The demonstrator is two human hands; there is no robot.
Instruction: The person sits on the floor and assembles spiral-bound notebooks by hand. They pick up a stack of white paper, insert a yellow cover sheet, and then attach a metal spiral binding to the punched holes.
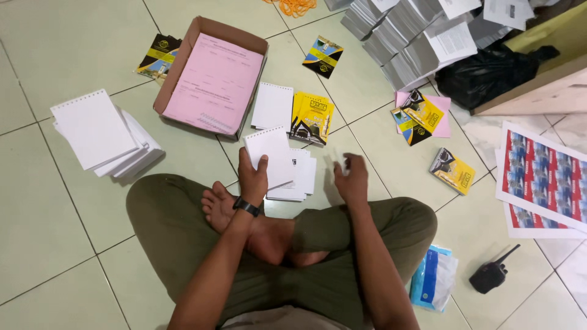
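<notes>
I sit cross-legged on a tiled floor. My left hand (252,176), with a black watch on its wrist, grips a white punched notepad block (270,154) by its lower edge, held above a small stack of white sheets (301,180). My right hand (352,179) hovers beside it, blurred, fingers loosely curled and holding nothing. Just beyond lie another white punched pad (273,105) and a stack of yellow and black booklet covers (311,117).
A cardboard box (183,61) holds pink forms. White pad stacks (104,135) lie at left. Tall paper piles (416,43), a black bag (486,76), scattered yellow covers (451,170), printed red-blue sheets (541,177), a walkie-talkie (492,273) and a blue-white packet (434,278) lie at right.
</notes>
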